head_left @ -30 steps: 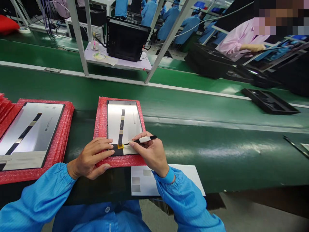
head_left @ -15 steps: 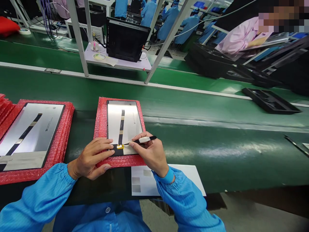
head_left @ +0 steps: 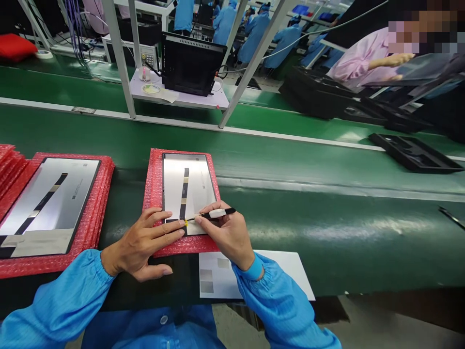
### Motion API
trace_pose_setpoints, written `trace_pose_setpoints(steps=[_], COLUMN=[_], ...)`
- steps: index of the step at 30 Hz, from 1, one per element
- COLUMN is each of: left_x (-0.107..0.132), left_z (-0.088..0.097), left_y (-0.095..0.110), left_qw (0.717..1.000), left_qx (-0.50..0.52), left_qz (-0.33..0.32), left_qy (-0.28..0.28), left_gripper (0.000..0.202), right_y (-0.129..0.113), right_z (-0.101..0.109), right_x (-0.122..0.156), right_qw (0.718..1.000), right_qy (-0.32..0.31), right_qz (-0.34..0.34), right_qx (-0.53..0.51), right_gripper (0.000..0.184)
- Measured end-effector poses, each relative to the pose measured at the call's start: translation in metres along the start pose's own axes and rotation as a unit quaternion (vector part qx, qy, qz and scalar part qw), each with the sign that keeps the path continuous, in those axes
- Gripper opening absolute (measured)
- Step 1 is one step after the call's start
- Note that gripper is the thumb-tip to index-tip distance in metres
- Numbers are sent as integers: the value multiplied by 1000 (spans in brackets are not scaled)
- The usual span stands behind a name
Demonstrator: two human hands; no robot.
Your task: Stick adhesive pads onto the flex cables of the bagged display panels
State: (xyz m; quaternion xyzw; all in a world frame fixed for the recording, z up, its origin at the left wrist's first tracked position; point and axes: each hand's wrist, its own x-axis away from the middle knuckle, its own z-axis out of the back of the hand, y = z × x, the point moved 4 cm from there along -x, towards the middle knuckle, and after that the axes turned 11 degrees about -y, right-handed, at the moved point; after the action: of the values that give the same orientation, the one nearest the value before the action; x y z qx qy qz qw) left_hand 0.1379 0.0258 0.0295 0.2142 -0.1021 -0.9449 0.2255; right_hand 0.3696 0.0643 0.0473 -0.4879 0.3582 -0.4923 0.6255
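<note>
Shifted up toward the tab, the left hand (head_left: 145, 245) lies spread, its fingertips on the display panel (head_left: 189, 186). The right hand (head_left: 228, 233) pinches black tweezers (head_left: 214, 214), their tip at a small yellow tab (head_left: 186, 222) at the foot of the panel's black strip (head_left: 185, 194), above red bubble wrap (head_left: 181, 246) on the green conveyor bench (head_left: 308, 232).

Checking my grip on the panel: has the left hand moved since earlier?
Yes, rightward: against the left edge of the panel, the left hand has slid across it, its fingertips now near the yellow tape.
</note>
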Motion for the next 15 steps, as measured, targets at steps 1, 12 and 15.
trace_pose_setpoints(steps=[1, 12, 15], left_x=[0, -14, -21], left_z=[0, -2, -2], left_y=[0, 15, 19], left_qw=[1000, 993, 983], left_qx=[1, -89, -137], left_qz=[5, 43, 65], left_qy=[-5, -66, -98], left_gripper=[75, 85, 91], right_y=[0, -7, 6], right_z=[0, 8, 16], right_x=[0, -2, -6], right_qw=[1000, 994, 988], right_qy=[0, 58, 68], right_qz=[0, 20, 0], right_qx=[5, 86, 138], right_gripper=[20, 27, 35])
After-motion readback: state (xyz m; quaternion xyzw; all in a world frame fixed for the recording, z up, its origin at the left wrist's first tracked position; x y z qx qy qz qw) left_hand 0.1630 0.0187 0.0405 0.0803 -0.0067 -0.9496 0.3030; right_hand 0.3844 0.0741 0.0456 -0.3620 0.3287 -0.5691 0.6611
